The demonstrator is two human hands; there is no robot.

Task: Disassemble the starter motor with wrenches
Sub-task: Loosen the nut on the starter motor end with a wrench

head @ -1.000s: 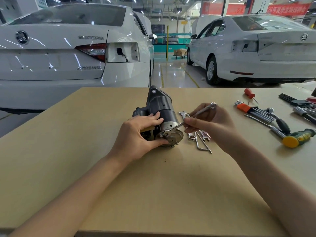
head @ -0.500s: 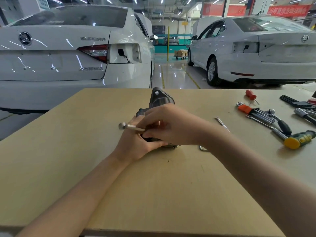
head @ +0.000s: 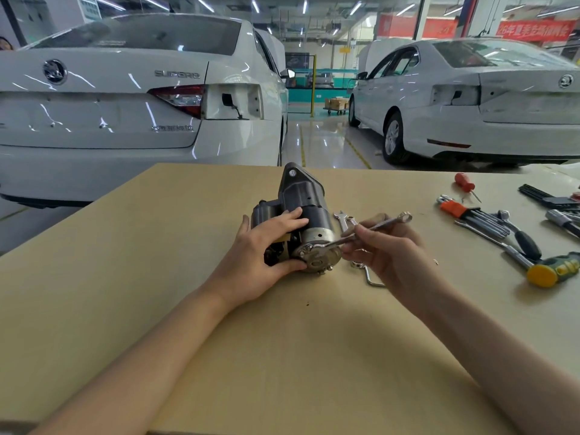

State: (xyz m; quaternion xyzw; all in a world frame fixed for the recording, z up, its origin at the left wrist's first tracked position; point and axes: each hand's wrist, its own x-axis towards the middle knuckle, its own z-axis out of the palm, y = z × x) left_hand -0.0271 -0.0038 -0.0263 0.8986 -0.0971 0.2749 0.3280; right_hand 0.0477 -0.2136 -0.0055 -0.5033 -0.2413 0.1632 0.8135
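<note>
The dark starter motor point(head: 306, 202) lies on the tan table point(head: 157, 262), its silver end cap point(head: 320, 255) facing me. My left hand point(head: 260, 252) grips the motor body from the left, fingers over the top and thumb under the cap. My right hand point(head: 389, 252) pinches a silver combination wrench point(head: 368, 230). The wrench's near end sits on a bolt at the end cap's upper left, and its ring end points up and to the right.
More wrenches point(head: 345, 219) and a bent hex key point(head: 370, 277) lie just right of the motor. Farther right are an orange-holder hex key set point(head: 470, 215), a red screwdriver point(head: 466, 183), a ratchet point(head: 521, 237) and a yellow-green hammer point(head: 552, 270). Two white cars stand beyond the table.
Half a second ago my right hand had swung the wrench left across the motor, over my left hand. Now it is back on the right with the wrench on the end cap bolt.
</note>
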